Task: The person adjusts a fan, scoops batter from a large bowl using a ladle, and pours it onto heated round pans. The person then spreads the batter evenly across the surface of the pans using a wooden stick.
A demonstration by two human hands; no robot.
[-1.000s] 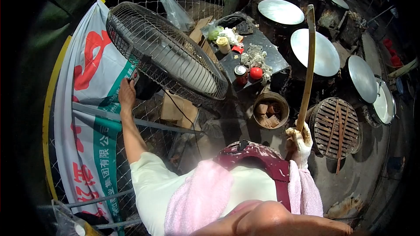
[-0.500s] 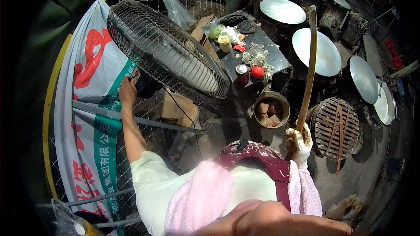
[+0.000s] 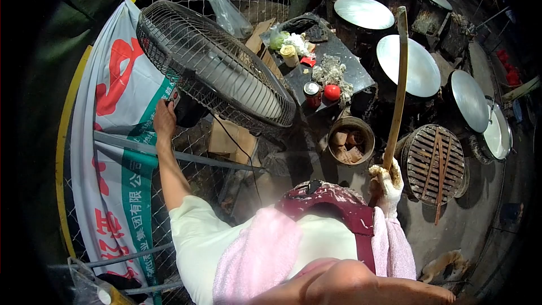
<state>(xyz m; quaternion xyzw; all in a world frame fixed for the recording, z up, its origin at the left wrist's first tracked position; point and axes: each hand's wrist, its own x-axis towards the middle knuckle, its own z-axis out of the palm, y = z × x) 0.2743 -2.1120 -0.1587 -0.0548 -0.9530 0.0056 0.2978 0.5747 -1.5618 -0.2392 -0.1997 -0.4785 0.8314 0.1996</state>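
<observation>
My left hand (image 3: 165, 118) is bare and reaches out to the back of a large black caged fan (image 3: 217, 68). Its fingers are closed against the small control box (image 3: 174, 97) behind the cage, partly hidden there. In my right hand (image 3: 386, 188), which wears a soiled white glove, a long wooden stick (image 3: 402, 79) is gripped near its lower end. The stick points up and bends slightly at the top. From the fan, a dark cord (image 3: 234, 141) hangs down.
Several round metal lids (image 3: 407, 66) cover pots at the right. A slatted round grate (image 3: 435, 164) and a bucket of brownish blocks (image 3: 351, 141) stand nearer. A dark table (image 3: 358, 73) holds a can (image 3: 312, 94) and a red round object (image 3: 331, 92). A banner (image 3: 116, 152) hangs left on wire mesh.
Both hands keep their places on the fan and the stick. A tan furry shape on the ground at the lower right has changed its outline a little.
</observation>
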